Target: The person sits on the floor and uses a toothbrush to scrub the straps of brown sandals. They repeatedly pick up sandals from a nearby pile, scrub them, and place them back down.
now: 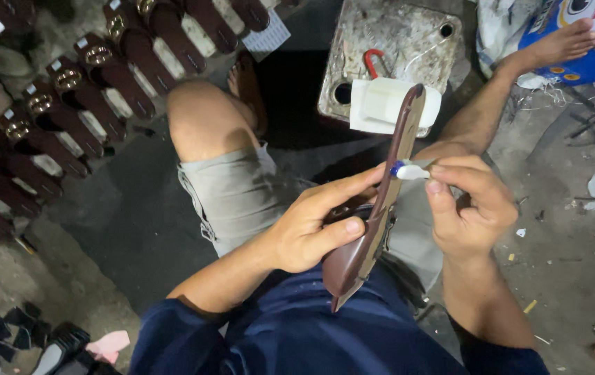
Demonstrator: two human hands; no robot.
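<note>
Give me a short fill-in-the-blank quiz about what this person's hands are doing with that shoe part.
1. The left hand grips a ____-coloured sole held on edge.
2. The right hand presses a small white tube with a ____ tip against the sole's edge.
3. Finished sandals lie in rows on the person's ____ side.

Missing words: brown; blue; left

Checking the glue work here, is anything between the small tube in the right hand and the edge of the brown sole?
Nothing visible: the small tube in the right hand has its blue tip against the brown sole, held by the left hand.
</note>
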